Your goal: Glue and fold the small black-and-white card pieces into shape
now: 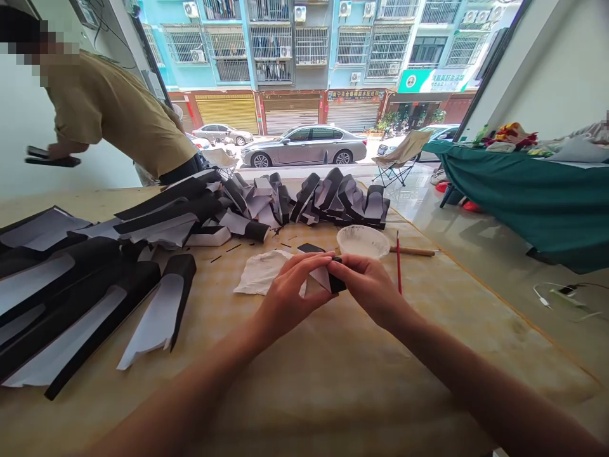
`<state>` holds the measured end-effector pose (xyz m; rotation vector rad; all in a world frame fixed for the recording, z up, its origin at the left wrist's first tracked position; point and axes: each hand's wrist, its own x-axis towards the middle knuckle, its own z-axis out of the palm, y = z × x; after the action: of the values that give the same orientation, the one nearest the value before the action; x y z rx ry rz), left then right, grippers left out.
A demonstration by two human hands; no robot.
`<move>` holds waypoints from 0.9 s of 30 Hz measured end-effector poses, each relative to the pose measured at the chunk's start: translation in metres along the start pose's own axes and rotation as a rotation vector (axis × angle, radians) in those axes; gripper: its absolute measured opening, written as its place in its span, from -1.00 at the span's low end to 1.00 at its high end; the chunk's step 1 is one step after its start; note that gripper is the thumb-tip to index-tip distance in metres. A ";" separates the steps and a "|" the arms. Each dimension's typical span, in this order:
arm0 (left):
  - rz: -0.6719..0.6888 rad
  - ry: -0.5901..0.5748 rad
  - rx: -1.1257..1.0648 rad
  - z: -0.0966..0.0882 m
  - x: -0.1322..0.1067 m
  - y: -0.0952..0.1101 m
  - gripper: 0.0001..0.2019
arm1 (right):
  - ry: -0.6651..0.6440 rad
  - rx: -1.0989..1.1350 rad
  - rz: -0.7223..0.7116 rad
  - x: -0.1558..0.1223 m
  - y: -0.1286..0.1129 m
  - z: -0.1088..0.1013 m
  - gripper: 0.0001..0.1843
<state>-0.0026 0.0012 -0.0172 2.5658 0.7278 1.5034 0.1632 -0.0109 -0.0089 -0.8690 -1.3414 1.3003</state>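
Over the middle of the table, both hands grip one small folded black-and-white card piece (337, 284). My left hand (297, 279) pinches its left side, thumb below and fingers above. From the right, my right hand (368, 279) presses its black end between thumb and fingers. The hands partly cover the piece, so its full shape is hidden. Just behind my left hand lies a crumpled white cloth (257, 273). A whitish bowl (363, 240) stands behind my right hand. Close by on the right are a thin red stick (398, 266) and a wooden handle (416, 252).
Long black-and-white card pieces (95, 304) are heaped on the table's left. Folded ones (333, 197) line its far side. A person in a tan shirt (118, 108) leans at the left, holding a dark piece. At right stands a green-covered table (523, 197); cables (566, 293) lie on the floor.
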 end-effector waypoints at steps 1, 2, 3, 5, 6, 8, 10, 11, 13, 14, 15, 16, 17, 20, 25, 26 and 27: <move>-0.008 0.003 0.009 0.001 -0.001 0.001 -0.50 | -0.001 0.033 -0.004 0.000 0.001 0.001 -0.70; -0.014 0.009 0.018 0.002 -0.001 0.001 -0.49 | 0.001 0.061 -0.013 0.000 0.002 0.002 -0.71; -0.019 0.012 0.026 0.002 -0.001 0.002 -0.48 | 0.009 0.082 -0.022 0.000 0.003 0.003 -0.72; -0.038 0.012 0.040 0.003 -0.001 0.004 -0.46 | 0.035 0.115 -0.029 0.000 0.006 0.004 -0.74; -0.046 0.008 0.043 0.003 -0.001 0.004 -0.45 | 0.048 0.134 -0.025 0.000 0.007 0.005 -0.74; -0.048 -0.002 0.041 0.003 -0.001 0.003 -0.44 | 0.056 0.180 -0.013 0.001 0.008 0.006 -0.74; -0.030 -0.007 0.055 0.003 -0.001 0.002 -0.45 | 0.043 0.217 -0.001 0.001 0.008 0.006 -0.74; -0.019 -0.006 0.071 0.003 -0.001 0.001 -0.45 | 0.033 0.225 0.003 0.001 0.008 0.007 -0.75; -0.006 0.001 0.108 0.003 -0.002 0.000 -0.45 | 0.023 0.221 0.000 0.000 0.006 0.007 -0.75; 0.001 0.007 0.118 0.003 -0.001 0.001 -0.45 | 0.027 0.206 -0.009 0.000 0.005 0.006 -0.75; 0.010 0.017 0.120 0.002 -0.001 0.001 -0.45 | 0.034 0.184 -0.021 -0.001 0.005 0.006 -0.75; 0.027 0.028 0.110 0.001 -0.001 0.002 -0.45 | 0.044 0.160 -0.034 -0.002 0.004 0.005 -0.73; 0.046 0.041 0.090 0.000 0.000 0.004 -0.44 | 0.052 0.136 -0.052 -0.002 0.003 0.004 -0.70; 0.064 0.093 0.002 -0.002 0.001 0.005 -0.39 | 0.059 0.071 -0.144 -0.002 0.002 -0.001 -0.51; -0.013 0.172 -0.216 -0.004 -0.001 0.000 -0.32 | 0.215 0.060 -0.284 0.003 -0.002 -0.007 -0.55; -0.016 0.172 -0.242 -0.004 -0.002 -0.001 -0.32 | 0.224 0.099 -0.290 0.004 -0.003 -0.008 -0.60; -0.016 0.170 -0.256 -0.004 -0.002 -0.002 -0.32 | 0.219 0.144 -0.288 0.005 -0.004 -0.008 -0.68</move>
<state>-0.0072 0.0015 -0.0174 2.2631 0.5293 1.7018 0.1709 -0.0051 -0.0053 -0.6693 -1.1372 1.0321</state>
